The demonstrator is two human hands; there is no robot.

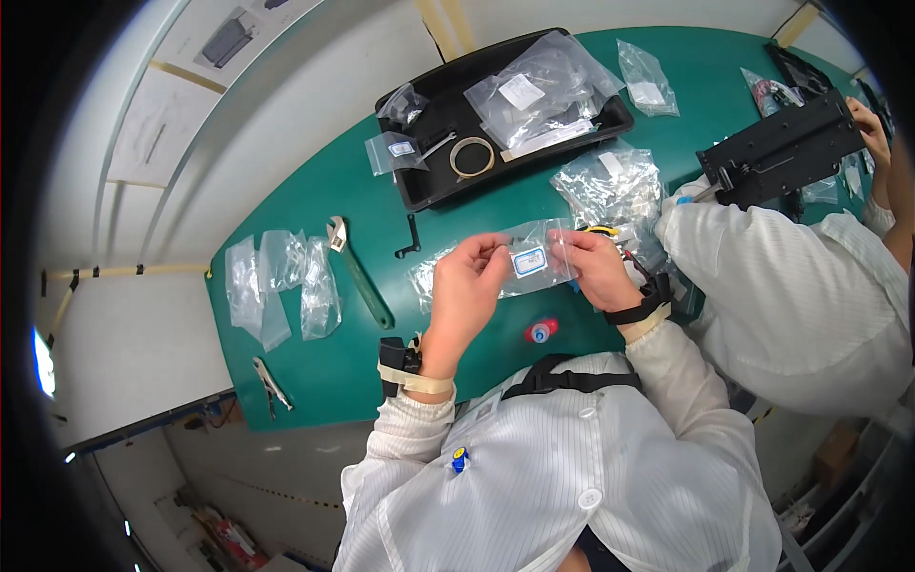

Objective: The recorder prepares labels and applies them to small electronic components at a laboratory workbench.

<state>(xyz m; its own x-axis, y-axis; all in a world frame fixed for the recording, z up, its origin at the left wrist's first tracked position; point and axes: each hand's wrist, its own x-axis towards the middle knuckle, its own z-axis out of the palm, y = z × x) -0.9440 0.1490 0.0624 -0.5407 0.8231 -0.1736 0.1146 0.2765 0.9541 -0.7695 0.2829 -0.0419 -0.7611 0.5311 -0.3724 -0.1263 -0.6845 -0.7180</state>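
Between my hands, above the green table [286, 372], is a small transparent zip bag [548, 276] with a white, blue-bordered label. My left hand [467, 286] pinches its left edge between thumb and fingers. On the other side, my right hand [602, 272] grips the bag's upper right edge. What the bag contains, if anything, is too hard to make out. More transparent bags [610, 186] lie just beyond my right hand, and a yellow-and-black tool handle [600, 231] shows partly behind it. A small red bottle [540, 331] with a bluish cap stands close to my body.
A black tray [424, 195] at the back holds bags, a tape roll [471, 158] and a wrench [439, 145]. Leftward lie an adjustable wrench [360, 276], locking pliers [272, 386], a black crank [410, 236] and flat bags [257, 286]. At right, a co-worker's sleeve [791, 286] adjoins a black metal assembly [782, 153].
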